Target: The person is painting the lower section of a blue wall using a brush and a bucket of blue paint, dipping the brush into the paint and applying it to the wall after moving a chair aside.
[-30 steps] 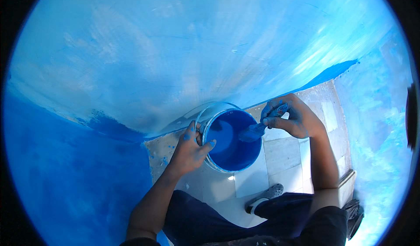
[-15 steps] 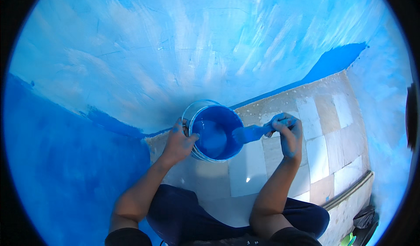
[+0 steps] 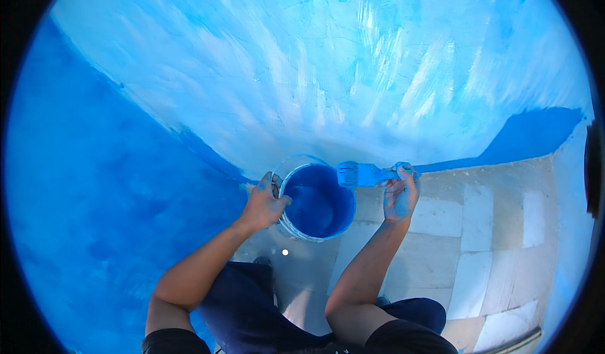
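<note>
A paint bucket (image 3: 291, 227) hangs tilted in front of me, its inside coated with blue paint (image 3: 310, 209). My left hand (image 3: 263, 205) grips its left rim, thumb over the edge and fingers behind. A thin wire handle (image 3: 291, 159) stands up at the bucket's far side. At the bucket's upper right, my right hand (image 3: 402, 193) is closed round the handle of a flat paintbrush (image 3: 365, 174). The brush lies nearly level, its blue-coated bristles pointing left, by the bucket's rim. Blue paint stains the fingers and palm of my right hand.
Ahead rises a wall (image 3: 302, 70) streaked light blue, with a darker blue patch (image 3: 532, 135) low on the right. The wall at left (image 3: 107, 215) is deep blue. Pale tiles (image 3: 435, 218) cover the floor. My bent knees (image 3: 242, 307) are below the bucket.
The paintbrush has risen from the bucket's right inner side to above its rim, turning more level. My view has shifted, bringing more of the dark blue left wall into sight.
</note>
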Tool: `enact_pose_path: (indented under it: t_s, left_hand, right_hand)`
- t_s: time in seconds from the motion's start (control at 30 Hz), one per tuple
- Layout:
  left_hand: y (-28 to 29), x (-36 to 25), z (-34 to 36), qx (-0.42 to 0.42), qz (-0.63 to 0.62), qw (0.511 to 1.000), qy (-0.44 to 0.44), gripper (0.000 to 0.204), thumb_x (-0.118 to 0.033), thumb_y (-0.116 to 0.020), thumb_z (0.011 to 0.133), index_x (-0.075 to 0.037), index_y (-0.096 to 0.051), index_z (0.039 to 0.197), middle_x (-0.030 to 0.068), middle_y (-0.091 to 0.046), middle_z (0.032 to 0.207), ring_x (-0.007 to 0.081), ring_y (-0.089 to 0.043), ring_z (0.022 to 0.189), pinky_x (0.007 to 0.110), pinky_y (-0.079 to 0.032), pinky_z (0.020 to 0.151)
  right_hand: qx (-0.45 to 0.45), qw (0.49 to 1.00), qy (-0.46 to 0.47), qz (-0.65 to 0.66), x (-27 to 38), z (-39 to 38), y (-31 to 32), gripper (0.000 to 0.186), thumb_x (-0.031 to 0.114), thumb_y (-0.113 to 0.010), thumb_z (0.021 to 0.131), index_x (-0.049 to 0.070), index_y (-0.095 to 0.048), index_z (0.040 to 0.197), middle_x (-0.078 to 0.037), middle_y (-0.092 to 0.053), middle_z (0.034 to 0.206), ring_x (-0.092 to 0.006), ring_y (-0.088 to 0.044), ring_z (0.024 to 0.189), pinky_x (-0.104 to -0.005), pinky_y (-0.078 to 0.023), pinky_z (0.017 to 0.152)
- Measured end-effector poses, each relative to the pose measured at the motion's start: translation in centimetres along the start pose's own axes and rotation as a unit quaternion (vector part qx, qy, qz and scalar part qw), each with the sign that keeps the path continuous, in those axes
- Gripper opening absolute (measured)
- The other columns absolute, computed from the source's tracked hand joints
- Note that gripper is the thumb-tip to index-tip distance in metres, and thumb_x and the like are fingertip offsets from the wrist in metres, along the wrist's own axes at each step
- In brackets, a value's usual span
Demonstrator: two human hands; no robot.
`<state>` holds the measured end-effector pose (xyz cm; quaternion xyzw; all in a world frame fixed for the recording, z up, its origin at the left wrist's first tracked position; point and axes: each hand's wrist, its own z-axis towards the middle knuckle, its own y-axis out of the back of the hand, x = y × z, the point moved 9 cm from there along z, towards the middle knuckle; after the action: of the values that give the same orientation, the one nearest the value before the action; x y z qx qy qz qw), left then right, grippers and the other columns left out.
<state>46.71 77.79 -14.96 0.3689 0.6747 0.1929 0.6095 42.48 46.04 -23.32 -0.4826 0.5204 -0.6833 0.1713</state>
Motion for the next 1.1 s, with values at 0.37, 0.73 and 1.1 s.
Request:
enact_pose_path:
  t_s: [0.37, 0.73, 1.1]
  left_hand:
    - [2.1, 1.4, -1.7, -0.069, 0.024, 0.997, 0.014, 0.035, -0.008, -0.072, 0.075, 0.000, -0.050, 0.101, 0.0104, -0.055, 0.073, 0.0196, -0.054, 0.067, 0.038, -0.044, 0.062]
    - [2.5, 9.2, -2.1, -0.067, 0.029, 0.993, 0.097, 0.040, -0.003, -0.072, 0.075, -0.002, -0.049, 0.108, 0.0095, -0.062, 0.082, 0.0179, -0.061, 0.078, 0.036, -0.048, 0.069]
    - [4.5, 19.9, -2.5, 0.011, -0.011, 0.990, 0.141, 0.054, -0.014, -0.071, 0.076, 0.004, -0.048, 0.121, 0.0208, -0.062, 0.103, 0.0316, -0.062, 0.094, 0.043, -0.048, 0.079]
  right_hand:
    - [-0.006, 0.995, -0.074, 0.062, -5.0, -0.3, 0.1, 0.014, 0.008, -0.068, 0.085, 0.003, -0.060, 0.096, -0.008, -0.064, 0.085, -0.0193, -0.061, 0.071, -0.0325, -0.050, 0.063]
    - [0.023, 0.995, -0.099, -0.019, -10.2, -3.4, -1.8, 0.022, 0.010, -0.070, 0.083, -0.005, -0.064, 0.098, -0.014, -0.067, 0.092, -0.0247, -0.067, 0.079, -0.0319, -0.055, 0.074]
    - [0.123, 0.972, -0.046, -0.194, -15.4, -7.5, -8.4, 0.031, 0.009, -0.070, 0.088, -0.012, -0.064, 0.109, -0.017, -0.067, 0.105, -0.0253, -0.067, 0.096, -0.0347, -0.054, 0.091]
